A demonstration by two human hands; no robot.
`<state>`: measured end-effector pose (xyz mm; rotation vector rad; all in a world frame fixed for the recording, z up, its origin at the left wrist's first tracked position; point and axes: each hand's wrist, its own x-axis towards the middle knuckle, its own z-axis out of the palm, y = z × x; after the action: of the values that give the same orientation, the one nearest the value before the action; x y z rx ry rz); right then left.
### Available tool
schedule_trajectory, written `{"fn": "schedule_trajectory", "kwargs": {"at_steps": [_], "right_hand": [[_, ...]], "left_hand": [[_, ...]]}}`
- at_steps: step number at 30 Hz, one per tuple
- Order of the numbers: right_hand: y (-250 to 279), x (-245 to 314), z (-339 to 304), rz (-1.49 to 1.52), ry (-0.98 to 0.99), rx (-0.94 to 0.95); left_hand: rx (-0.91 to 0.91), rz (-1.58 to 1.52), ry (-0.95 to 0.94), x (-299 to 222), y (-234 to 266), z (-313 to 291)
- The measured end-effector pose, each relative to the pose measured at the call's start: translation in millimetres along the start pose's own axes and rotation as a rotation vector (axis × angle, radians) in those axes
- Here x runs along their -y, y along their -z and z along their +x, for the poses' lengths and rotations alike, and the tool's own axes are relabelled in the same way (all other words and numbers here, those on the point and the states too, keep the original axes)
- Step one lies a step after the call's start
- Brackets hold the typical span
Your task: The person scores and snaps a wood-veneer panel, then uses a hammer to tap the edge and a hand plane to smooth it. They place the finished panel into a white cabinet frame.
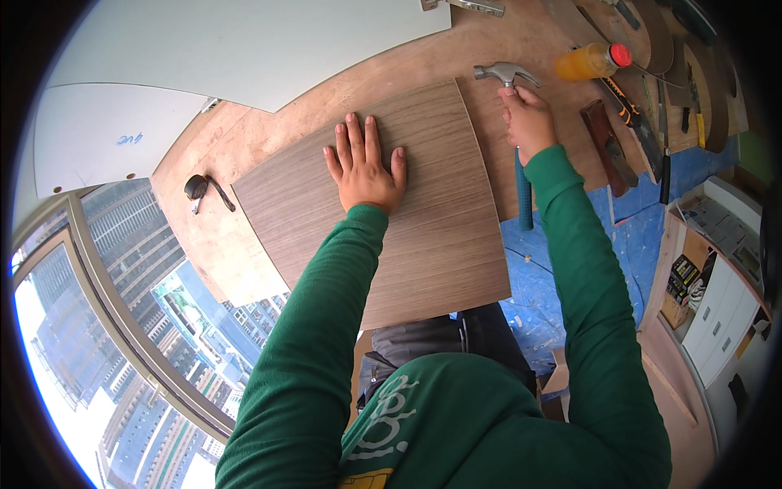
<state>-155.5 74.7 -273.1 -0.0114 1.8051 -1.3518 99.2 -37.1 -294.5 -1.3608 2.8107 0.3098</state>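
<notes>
A wood-grain board (432, 220) lies on the plywood worktop (326, 94), its near edge reaching to my waist. My left hand (366, 169) rests flat on its upper middle, fingers spread, holding nothing. Just beyond the board's right edge, my right hand (529, 122) is closed round a claw hammer (507, 73) near its steel head. The teal handle (524, 191) hangs down below my fist, toward me. The hammer's claw points right and its striking face left.
A black tape measure (196, 187) sits left of the board. At right lie a bottle of orange liquid (588, 63) with a red cap, an orange-and-black saw (627, 106) and a brown leather sheath (607, 147). White panels (244, 49) stand at the back left; a window is at left.
</notes>
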Motion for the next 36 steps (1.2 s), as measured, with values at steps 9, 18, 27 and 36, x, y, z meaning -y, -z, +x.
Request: {"fn": "schedule_trajectory", "kwargs": {"at_steps": [9,18,27,36], "right_hand": [[7,-7,5,-0.065,-0.001,-0.060],[11,-7,2,-0.146,0.022,0.012],[2,-2,5,0.067,-0.034,0.041],[-5,1,18,-0.129,0.045,-0.056]], "left_hand": [[-0.004,-0.003,-0.005,1,-1,0],[-0.003,0.020,-0.011,1,-2,0],[-0.002,0.038,-0.016,1,-2,1],[0.003,0.013,-0.012,1,-2,0]]}}
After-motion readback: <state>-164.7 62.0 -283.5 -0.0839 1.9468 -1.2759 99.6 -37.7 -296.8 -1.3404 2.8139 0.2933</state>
